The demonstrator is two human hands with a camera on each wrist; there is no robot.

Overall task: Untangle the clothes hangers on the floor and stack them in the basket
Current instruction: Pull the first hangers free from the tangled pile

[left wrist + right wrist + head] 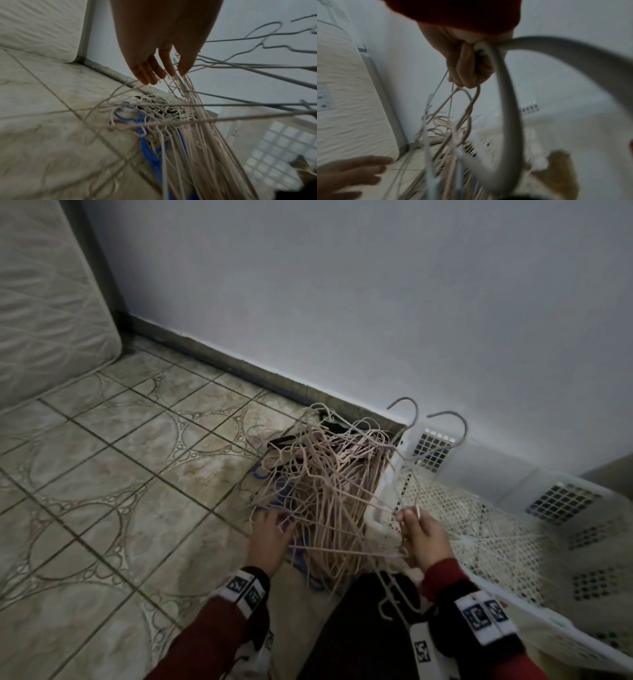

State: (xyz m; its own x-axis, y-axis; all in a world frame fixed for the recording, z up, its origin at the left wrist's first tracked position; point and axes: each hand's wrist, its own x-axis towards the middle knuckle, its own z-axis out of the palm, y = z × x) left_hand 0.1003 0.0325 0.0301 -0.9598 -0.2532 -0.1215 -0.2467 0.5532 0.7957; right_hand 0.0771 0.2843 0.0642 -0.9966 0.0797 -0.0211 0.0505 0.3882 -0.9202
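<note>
A tangled pile of thin pink hangers [325,484] lies on the tiled floor beside the white lattice basket [561,546]. Blue hangers [150,152] show under the pile. My left hand [270,537] reaches into the pile's near left side with straight fingers [154,73] touching the pink wires, gripping nothing. My right hand [423,537] is at the basket's near corner, fist curled round a bunch of grey and pink hangers [498,83]. Two grey hooks [445,421] stick up over the basket's far corner.
A white wall with a dark baseboard [239,368] runs behind the pile. A mattress [44,302] stands on edge at the far left. Bare tiled floor [102,474] spreads to the left. My dark-trousered knee [363,628] is just below the pile.
</note>
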